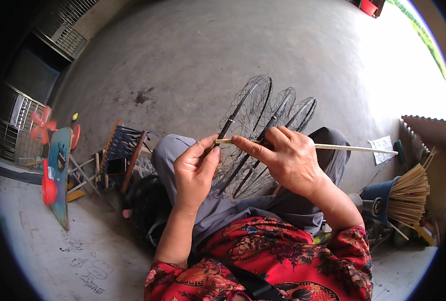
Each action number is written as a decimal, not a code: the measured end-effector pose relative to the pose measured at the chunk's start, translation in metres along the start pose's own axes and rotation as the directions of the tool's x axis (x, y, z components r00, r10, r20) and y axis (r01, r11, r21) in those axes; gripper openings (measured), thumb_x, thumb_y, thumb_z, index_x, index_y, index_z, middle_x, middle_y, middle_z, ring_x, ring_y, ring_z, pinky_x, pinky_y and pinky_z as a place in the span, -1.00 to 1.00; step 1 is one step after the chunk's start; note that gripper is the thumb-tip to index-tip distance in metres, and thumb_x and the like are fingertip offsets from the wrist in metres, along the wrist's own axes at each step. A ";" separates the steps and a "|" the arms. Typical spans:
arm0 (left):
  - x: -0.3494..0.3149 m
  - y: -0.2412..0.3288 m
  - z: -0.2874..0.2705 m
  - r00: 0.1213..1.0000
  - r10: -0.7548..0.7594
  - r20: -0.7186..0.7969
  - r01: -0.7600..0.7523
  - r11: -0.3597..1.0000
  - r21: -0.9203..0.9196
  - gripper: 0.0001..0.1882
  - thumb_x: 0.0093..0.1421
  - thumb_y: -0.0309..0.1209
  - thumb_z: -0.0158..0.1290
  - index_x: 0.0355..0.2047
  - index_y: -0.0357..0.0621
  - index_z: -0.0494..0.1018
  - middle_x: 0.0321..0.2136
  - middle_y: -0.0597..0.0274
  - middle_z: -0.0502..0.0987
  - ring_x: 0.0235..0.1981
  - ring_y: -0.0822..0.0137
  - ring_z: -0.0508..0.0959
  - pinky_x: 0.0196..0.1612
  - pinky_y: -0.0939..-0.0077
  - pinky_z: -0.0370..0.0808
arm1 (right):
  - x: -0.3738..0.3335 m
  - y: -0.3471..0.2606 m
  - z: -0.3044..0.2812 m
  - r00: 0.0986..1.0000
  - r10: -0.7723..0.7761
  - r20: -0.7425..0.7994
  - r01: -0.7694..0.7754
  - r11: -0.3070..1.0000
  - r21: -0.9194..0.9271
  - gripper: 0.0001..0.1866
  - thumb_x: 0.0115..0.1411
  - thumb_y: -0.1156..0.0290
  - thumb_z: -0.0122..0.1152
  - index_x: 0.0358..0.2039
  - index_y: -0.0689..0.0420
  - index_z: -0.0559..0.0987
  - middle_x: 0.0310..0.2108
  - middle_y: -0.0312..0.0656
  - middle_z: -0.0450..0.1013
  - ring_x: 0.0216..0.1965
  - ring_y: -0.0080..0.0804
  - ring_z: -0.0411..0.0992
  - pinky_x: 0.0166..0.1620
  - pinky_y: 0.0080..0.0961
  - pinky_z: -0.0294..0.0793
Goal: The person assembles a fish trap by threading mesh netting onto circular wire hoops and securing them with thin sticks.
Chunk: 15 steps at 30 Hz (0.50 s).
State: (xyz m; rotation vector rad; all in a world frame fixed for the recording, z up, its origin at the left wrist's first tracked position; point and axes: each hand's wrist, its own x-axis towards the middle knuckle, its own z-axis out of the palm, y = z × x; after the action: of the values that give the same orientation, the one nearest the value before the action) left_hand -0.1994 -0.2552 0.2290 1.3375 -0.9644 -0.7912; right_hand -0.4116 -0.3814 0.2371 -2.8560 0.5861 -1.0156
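Bamboo strip (333,147) at frame centre, pinched by left hand (195,170) and right hand (288,158) fingertips, over black net hoops (263,115) on lap. Bare grey concrete floor (183,55) beyond; stick bundle (408,193) lower right. Netting beneath hands hidden, clutter at left unclear.

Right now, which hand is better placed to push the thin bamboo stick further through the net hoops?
Probably the right hand: it grips the bamboo stick on its long free side, beside the net hoops. The left hand only pinches the short near end.
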 end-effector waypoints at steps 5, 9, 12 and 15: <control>-0.012 -0.014 0.002 0.996 -0.080 0.044 0.084 0.992 -0.098 -0.68 0.53 -0.56 0.13 0.23 -0.32 0.62 -0.42 0.54 0.50 -0.51 0.74 0.31 -0.47 0.73 0.20 | -0.018 0.002 0.003 0.996 -0.022 0.085 0.021 1.000 0.015 -0.10 0.01 0.52 0.32 0.41 -0.45 0.62 -0.46 -0.37 0.25 -0.42 -0.40 0.39 -0.46 -0.38 0.45; -0.017 -0.020 -0.002 0.992 -0.117 0.052 0.123 0.982 -0.143 -0.69 0.55 -0.56 0.11 0.23 -0.32 0.62 -0.43 0.55 0.48 -0.52 0.75 0.30 -0.49 0.73 0.19 | -0.022 -0.002 0.005 0.994 -0.019 0.109 0.016 1.000 0.025 -0.11 0.02 0.52 0.33 0.41 -0.44 0.62 -0.45 -0.36 0.26 -0.42 -0.37 0.40 -0.45 -0.37 0.46; -0.017 -0.022 -0.002 0.989 -0.140 0.051 0.148 0.970 -0.192 -0.69 0.55 -0.56 0.11 0.22 -0.32 0.62 -0.43 0.55 0.45 -0.52 0.75 0.29 -0.49 0.73 0.17 | -0.022 -0.001 0.007 0.992 -0.014 0.126 0.010 0.999 0.030 -0.12 0.03 0.51 0.33 0.40 -0.44 0.62 -0.44 -0.36 0.26 -0.42 -0.37 0.40 -0.44 -0.37 0.46; -0.014 -0.031 -0.005 0.992 -0.121 0.039 0.125 0.985 -0.123 -0.70 0.54 -0.57 0.12 0.22 -0.32 0.62 -0.42 0.52 0.49 -0.49 0.73 0.35 -0.46 0.72 0.26 | -0.021 0.003 0.009 0.990 -0.013 0.142 0.010 1.000 0.024 -0.14 0.04 0.50 0.33 0.40 -0.44 0.62 -0.43 -0.35 0.27 -0.41 -0.37 0.41 -0.44 -0.37 0.47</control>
State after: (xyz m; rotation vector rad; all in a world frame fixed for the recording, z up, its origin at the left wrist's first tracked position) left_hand -0.1989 -0.2434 0.1966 1.2878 -0.8487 -0.9542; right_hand -0.4217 -0.3777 0.2167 -2.8831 0.5427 -0.8050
